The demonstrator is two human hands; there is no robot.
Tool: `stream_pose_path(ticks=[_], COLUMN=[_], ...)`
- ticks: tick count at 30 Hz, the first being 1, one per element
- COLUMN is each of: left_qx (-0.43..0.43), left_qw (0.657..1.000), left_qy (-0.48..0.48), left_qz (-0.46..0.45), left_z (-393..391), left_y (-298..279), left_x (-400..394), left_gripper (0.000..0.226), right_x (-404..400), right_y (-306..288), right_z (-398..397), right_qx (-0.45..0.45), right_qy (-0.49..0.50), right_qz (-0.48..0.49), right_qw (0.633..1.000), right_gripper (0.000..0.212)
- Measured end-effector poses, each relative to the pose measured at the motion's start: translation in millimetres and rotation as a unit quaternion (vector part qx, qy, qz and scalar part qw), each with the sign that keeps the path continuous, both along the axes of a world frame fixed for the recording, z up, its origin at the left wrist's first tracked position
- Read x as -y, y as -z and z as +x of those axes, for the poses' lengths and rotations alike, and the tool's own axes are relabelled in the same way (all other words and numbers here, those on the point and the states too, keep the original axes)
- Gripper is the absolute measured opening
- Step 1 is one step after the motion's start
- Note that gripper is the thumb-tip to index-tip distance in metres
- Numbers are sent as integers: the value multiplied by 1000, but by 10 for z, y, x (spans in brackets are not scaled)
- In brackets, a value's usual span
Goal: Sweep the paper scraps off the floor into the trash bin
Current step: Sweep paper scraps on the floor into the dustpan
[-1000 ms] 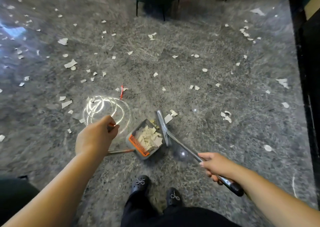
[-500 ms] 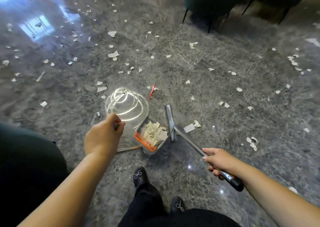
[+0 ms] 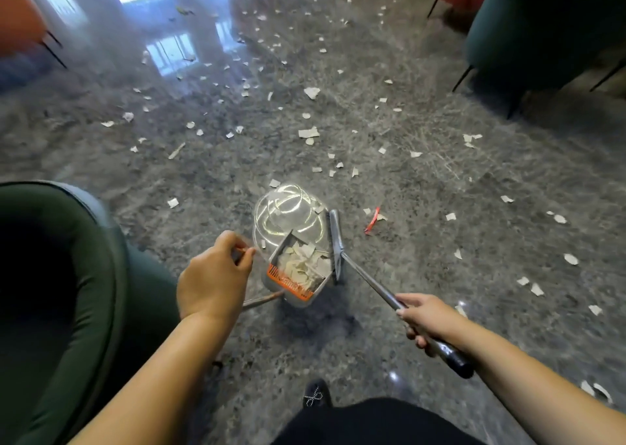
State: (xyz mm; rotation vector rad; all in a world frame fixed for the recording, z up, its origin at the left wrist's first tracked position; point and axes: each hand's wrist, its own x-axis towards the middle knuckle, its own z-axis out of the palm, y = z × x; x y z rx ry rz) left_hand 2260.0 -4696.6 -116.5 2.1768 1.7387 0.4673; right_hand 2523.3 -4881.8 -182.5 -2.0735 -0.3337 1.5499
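Torn white paper scraps (image 3: 306, 132), thin and ragged-edged, lie scattered over the glossy grey speckled stone floor (image 3: 423, 187); a heap of them fills the dustpan (image 3: 299, 268), a boxy grey metal tray with an orange comb-toothed strip along its near edge. Just beside its right edge stands the broom head (image 3: 335, 244), a narrow grey bar on a shiny metal pole ending in a black grip. The right hand (image 3: 428, 321) curls round that pole above the grip. The left hand (image 3: 213, 282) is fisted on the dustpan's thin upright handle (mostly hidden by the fingers). A red wrapper scrap (image 3: 372, 220) lies right of the broom. Dark green upholstered chairs (image 3: 528, 31) stand around. No writing is legible.
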Motion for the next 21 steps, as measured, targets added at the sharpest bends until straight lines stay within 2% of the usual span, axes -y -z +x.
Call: stream_pose_path(ticks=[12, 21], left_qx=[36, 20], left_qw=[993, 982], left_qy=[-95, -172], left_qz=[65, 70], left_z=[-363, -363], left_y=[-157, -161], left_x=[-1577, -3212], left_gripper=[16, 14], right_x=[-2245, -4334], right_y=[-241, -101], right_z=[-177, 3], right_qx=[-2, -13], right_qy=[-89, -175], right_qz=[46, 56], right_qw=[995, 983], right_gripper=[42, 37])
